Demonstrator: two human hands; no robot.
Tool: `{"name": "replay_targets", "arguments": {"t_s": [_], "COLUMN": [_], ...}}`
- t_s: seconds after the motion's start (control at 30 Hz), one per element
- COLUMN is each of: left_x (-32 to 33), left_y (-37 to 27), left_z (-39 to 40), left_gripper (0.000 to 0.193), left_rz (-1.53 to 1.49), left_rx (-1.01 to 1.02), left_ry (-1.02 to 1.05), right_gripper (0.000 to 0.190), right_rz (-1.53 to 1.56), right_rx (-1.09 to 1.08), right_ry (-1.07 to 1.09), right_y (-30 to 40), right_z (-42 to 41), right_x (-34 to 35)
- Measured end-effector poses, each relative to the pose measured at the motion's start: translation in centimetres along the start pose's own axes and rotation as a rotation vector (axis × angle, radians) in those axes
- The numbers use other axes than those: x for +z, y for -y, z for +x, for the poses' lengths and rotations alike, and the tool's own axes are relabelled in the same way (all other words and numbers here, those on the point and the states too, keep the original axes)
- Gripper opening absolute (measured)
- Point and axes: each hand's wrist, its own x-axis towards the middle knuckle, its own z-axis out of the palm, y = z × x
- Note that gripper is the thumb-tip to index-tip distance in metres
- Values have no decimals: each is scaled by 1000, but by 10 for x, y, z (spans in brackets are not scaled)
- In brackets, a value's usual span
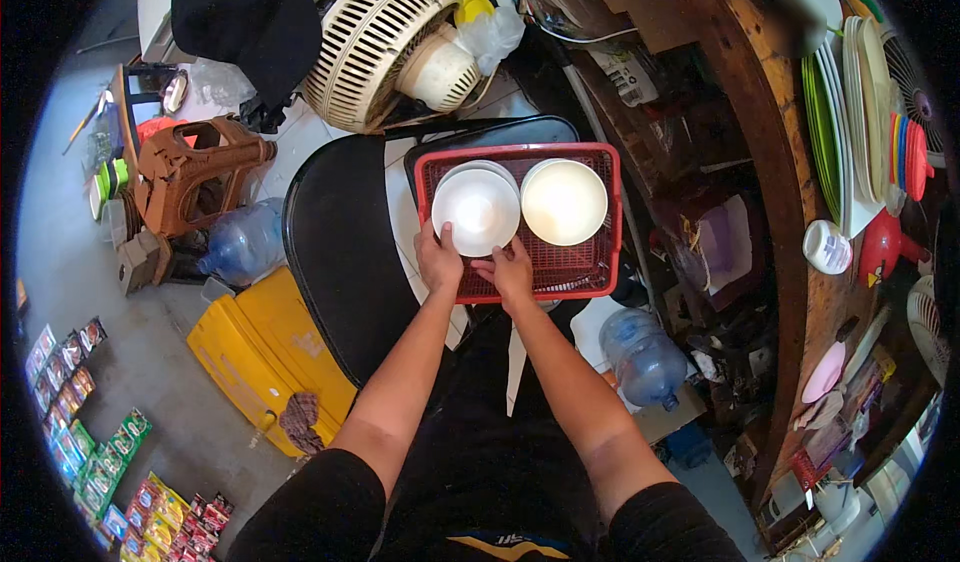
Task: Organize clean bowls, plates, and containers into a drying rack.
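Observation:
A red plastic basket (541,294) rests on a black chair seat in front of me. Inside it, a stack of white bowls (475,213) stands at the left, beside cream-coloured bowls (564,202) at the right. My left hand (439,260) is on the near left rim of the top white bowl, its thumb over the edge. My right hand (510,271) grips the same bowl at its near right rim, thumb and fingers around the edge. The undersides of the bowls and some fingertips are hidden.
Left of the basket is a black padded chair part (341,254), with a yellow box (274,359) below it. A cream fan housing (382,52) lies beyond. On the right, a wooden shelf (795,209) carries upright plates (829,134); a blue water jug (643,356) sits nearer me.

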Motion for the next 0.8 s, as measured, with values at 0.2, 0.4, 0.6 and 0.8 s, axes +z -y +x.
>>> {"name": "replay_targets", "arguments": {"t_s": [0.2, 0.4, 0.6, 0.8], "left_x": [-9, -12, -8, -3], "left_y": [-1, -38, -50, -45], "left_z": [7, 9, 44, 59], "left_gripper": [47, 62, 77, 81], "left_rz": [219, 321, 439, 419], "left_rx": [88, 360, 611, 585], "left_ry": [15, -25, 128, 279], "right_gripper": [42, 23, 23, 29], "right_rz": [17, -88, 14, 42], "right_rx": [-24, -145, -134, -108], "right_ry": [-115, -212, -249, -246], "right_y": [-7, -36, -41, -33], "right_z": [5, 33, 39, 38], "right_x": [15, 3, 3, 8]}}
